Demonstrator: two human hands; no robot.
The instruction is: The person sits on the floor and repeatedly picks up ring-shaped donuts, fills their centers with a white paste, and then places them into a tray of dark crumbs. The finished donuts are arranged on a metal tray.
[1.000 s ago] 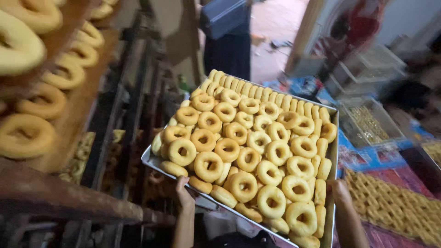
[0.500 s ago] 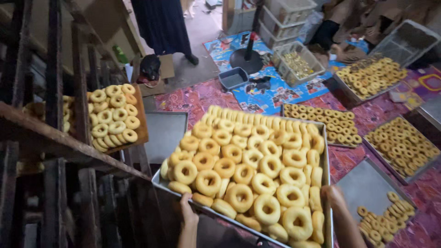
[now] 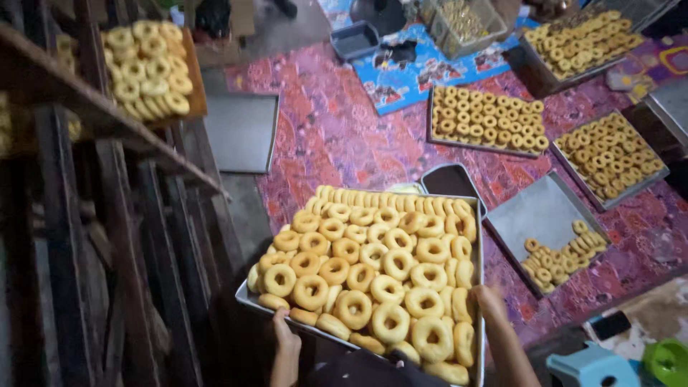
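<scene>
Left hand [image 3: 285, 337] and right hand [image 3: 490, 301] gripping near edge of metal tray [image 3: 479, 287], ring cookies [image 3: 373, 279] heaped; wooden rack [image 3: 107, 215] at 9 o'clock.

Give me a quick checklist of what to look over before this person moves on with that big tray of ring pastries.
1. Left hand on the tray: ok, it grips the near left edge.
2. Right hand on the tray: ok, it holds the near right side.
3. Tray level: cannot tell for sure; it looks roughly flat.
4. Ring pastries inside the rim: not ok, they are heaped high and some at the near edge sit on the rim.
5. Floor below: not ok, the patterned mat is crowded with a part-filled tray, full trays and a dark pan.
6. Wooden rack at the left: close beside the tray; touching or not, cannot tell.
</scene>
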